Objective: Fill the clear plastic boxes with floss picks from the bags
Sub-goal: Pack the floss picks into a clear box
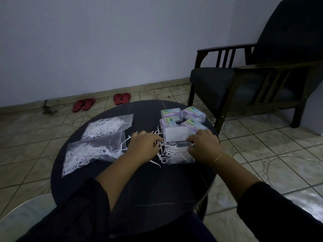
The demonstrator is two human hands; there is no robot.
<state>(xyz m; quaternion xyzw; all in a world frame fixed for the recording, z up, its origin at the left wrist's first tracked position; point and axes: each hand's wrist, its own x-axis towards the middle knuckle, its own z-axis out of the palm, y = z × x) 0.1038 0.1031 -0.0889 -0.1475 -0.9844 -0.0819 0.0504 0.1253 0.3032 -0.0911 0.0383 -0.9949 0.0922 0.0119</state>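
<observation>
Two bare hands work on a round dark table (pixel 139 186). Curled fingers of the left hand (pixel 143 147) gather thin white floss picks (pixel 158 137) beside an open clear plastic box (pixel 180 152), partly filled, which the right hand (pixel 203 145) grips at its edge. Two crinkled clear bags (pixel 94 147) of picks lie left; four closed boxes (pixel 183 116) sit behind.

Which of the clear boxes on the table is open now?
The nearest box, between the two hands, is open: its lid stands up behind it and floss picks lie inside. The four boxes behind it are closed, labels on top.
</observation>
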